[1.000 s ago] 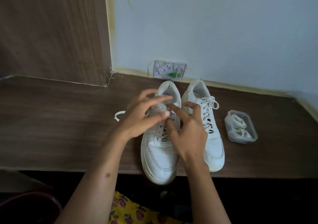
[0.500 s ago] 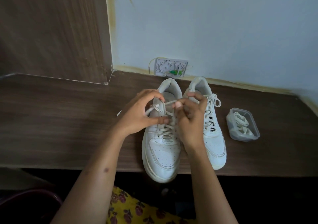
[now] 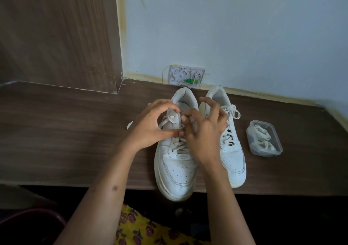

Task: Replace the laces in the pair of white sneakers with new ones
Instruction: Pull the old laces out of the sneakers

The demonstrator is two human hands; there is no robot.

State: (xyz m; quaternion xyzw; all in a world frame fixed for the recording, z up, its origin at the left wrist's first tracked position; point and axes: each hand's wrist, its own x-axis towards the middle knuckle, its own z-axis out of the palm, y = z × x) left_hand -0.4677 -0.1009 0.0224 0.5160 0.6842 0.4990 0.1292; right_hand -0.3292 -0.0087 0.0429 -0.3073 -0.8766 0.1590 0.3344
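Left hand (image 3: 148, 129): grip curled, pinching the lace (image 3: 170, 119) of the left sneaker (image 3: 177, 167).
Right hand (image 3: 204, 131): grip pinching the same lace — other fingers spread.

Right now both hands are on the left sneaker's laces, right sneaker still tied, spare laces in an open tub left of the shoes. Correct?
Not quite: the head view shows the tub to the right of the shoes. The rest holds: left hand and right hand work the left sneaker laces, and the right sneaker is tied.

hands (image 3: 180, 129) hide lace knot | left sneaker (image 3: 176, 171) tongue partly covered
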